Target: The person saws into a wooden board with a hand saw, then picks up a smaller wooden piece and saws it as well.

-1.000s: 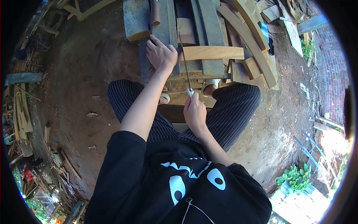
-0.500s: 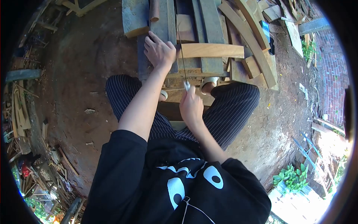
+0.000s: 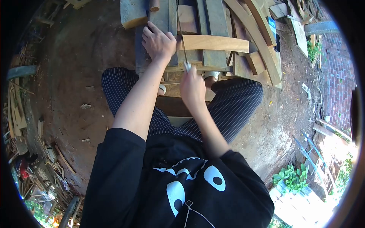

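Observation:
A curved piece of light wood [image 3: 215,43] lies crosswise over the planks of a low bench [image 3: 215,62]. My left hand [image 3: 159,42] is closed over the left end of this piece, pressing it against the bench; that end is hidden beneath the palm. My right hand [image 3: 193,89] grips the handle of a saw, its fingers wrapped round it. The thin saw blade [image 3: 182,38], seen nearly edge-on, runs forward across the wood just right of my left hand. Where the blade meets the wood, the depth of any cut cannot be made out.
Long curved wooden pieces [image 3: 253,36] and a small block [image 3: 256,62] lie at the bench's right side. A thick wooden block [image 3: 134,17] and a round rod [image 3: 154,5] are at the far left. My knees flank the bench; scrap wood lines the ground at left.
My right hand has pushed the saw forward, away from my body. The left hand stays on the wood. The whole view has shifted slightly.

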`<state>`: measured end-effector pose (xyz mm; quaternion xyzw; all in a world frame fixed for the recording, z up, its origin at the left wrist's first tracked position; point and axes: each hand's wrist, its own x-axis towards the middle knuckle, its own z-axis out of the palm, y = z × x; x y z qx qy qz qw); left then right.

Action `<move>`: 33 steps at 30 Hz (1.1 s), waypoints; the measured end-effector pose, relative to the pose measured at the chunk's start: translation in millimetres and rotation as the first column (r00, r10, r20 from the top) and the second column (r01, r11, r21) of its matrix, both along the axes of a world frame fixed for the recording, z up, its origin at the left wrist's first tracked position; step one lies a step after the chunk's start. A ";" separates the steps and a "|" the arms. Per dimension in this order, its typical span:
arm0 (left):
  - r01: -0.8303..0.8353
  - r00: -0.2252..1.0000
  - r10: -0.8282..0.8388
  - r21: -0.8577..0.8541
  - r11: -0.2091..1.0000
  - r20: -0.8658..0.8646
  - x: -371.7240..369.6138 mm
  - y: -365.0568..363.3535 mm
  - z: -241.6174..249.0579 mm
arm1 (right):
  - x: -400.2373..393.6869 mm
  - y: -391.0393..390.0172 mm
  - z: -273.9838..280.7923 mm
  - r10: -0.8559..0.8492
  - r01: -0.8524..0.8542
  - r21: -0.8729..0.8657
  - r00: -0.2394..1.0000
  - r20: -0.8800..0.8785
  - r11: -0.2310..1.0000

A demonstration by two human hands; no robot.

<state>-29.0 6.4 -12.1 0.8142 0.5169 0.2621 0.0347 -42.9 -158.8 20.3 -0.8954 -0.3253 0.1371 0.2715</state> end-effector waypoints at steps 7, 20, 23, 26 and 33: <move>-0.029 1.000 0.028 -0.091 0.995 -0.012 0.7 -4.3 9.7 | -34.1 -31.5 4.7 -0.037 0.033 -0.085 0.998 -0.048 0.996; -0.031 0.999 0.031 -0.001 1.000 -0.039 2.3 -0.2 2.3 | -31.1 -31.5 12.0 -0.039 0.029 -0.110 0.995 -0.092 0.994; -0.020 1.000 0.020 0.000 1.000 -0.022 0.0 -0.5 1.2 | -37.7 -52.5 16.9 -0.043 0.017 -0.156 0.986 -0.163 0.988; -0.008 1.000 0.008 0.014 1.000 -0.007 2.3 0.9 -0.6 | -4.3 -11.7 13.6 -0.010 0.003 -0.049 0.989 -0.146 0.999; -0.022 0.999 0.022 0.002 1.000 -0.036 0.9 -1.3 4.0 | 7.1 16.5 14.4 -0.048 0.039 -0.092 0.994 -0.103 0.995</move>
